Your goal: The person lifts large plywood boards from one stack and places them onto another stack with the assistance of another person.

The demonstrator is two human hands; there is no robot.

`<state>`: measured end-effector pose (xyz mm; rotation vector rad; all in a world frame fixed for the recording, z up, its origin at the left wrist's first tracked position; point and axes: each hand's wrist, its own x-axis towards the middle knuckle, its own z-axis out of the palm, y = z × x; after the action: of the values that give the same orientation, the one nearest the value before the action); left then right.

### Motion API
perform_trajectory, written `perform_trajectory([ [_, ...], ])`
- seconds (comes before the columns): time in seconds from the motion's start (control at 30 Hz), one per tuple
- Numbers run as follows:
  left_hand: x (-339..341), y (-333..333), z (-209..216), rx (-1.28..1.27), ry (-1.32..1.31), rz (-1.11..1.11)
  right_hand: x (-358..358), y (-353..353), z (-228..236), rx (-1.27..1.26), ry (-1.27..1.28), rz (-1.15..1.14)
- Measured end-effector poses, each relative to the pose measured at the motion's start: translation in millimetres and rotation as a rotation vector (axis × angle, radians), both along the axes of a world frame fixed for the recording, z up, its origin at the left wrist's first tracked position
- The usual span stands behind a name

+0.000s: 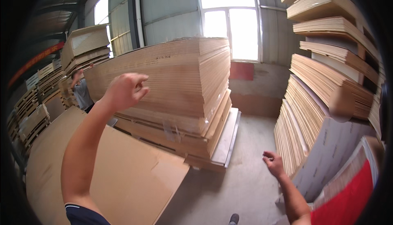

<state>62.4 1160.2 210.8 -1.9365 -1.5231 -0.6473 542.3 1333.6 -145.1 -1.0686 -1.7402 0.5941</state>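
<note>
My left hand [127,90] is raised in front of a tall stack of wooden boards [163,73]. Its index finger and thumb stand apart with nothing between them, and motion blurs it slightly. Below my left forearm lies a large flat brown board [123,172], its near right corner over the floor. Out to the right, my right hand [274,163] hangs above the floor, close to the leaning panels. Its fingers are loosely bent with a small gap, and I see nothing held. Whether either hand touches a board is not visible; both appear apart from them.
Several board stacks [319,82] rise on the right, with a white printed panel [327,147] and a red sheet [348,196] leaning below. A co-worker [82,92] stands beyond the tall stack at far left. Grey floor [249,143] runs between the stacks.
</note>
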Motion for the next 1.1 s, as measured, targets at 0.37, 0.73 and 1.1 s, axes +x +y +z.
perform_trajectory([
  [0.37,-32.6,272.9,13.1,0.135,-0.051,0.15,-171.2,406.5,241.7,0.705,0.03,0.32],
  [0.73,-9.4,464.7,103.6,0.239,-0.092,0.194,-329.1,603.8,436.4,0.816,-0.269,0.378],
  [1.1,57.3,585.7,124.8,-0.179,0.149,0.671,-366.9,663.6,456.7,0.91,-0.208,0.835],
])
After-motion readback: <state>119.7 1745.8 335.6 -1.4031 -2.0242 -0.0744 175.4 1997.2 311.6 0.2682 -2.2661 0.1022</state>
